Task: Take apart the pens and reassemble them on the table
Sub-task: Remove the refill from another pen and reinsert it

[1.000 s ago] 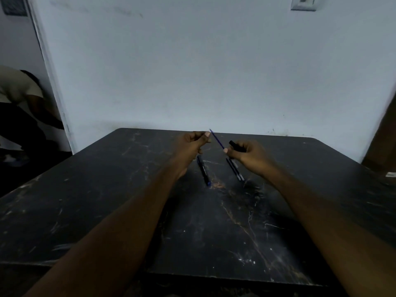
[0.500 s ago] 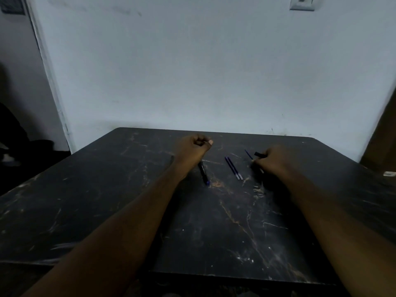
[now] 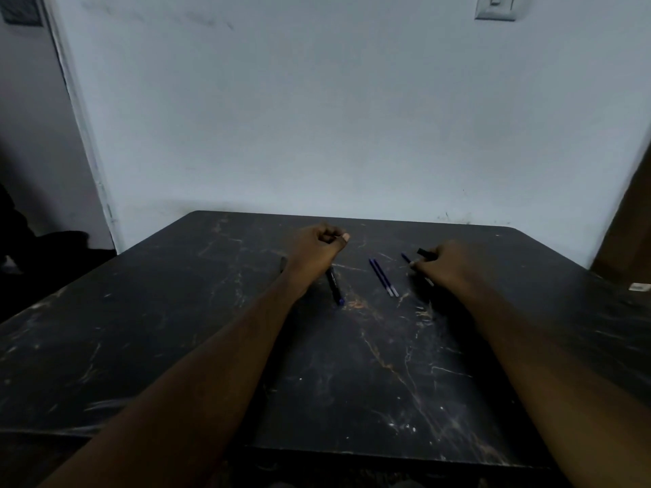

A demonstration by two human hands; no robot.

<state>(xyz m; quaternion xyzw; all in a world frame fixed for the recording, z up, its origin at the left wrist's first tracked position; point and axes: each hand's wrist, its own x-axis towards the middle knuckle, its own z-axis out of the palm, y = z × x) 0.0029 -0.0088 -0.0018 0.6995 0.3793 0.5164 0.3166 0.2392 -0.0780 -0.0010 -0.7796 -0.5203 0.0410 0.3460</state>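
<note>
My left hand [image 3: 318, 248] is curled in a fist above the black table [image 3: 176, 329]. A dark stub [image 3: 283, 265] that looks like a pen barrel pokes out by its wrist. My right hand [image 3: 447, 265] rests low on the table and pinches a thin blue refill [image 3: 405, 258]. A short black pen piece [image 3: 424, 252] sticks out above its fingers. A black pen with a blue end [image 3: 334, 285] lies on the table just below my left hand. Two blue refills [image 3: 383, 277] lie side by side between my hands.
The table's far edge meets a pale wall with a light switch [image 3: 496, 7] high up. A brown panel [image 3: 627, 241] stands at the right, with a small white scrap [image 3: 639, 287] near it. A dark doorway opens at the left.
My right hand carried the blue refill down from mid-air between my hands to the table at the right. My left hand stayed in place as a fist.
</note>
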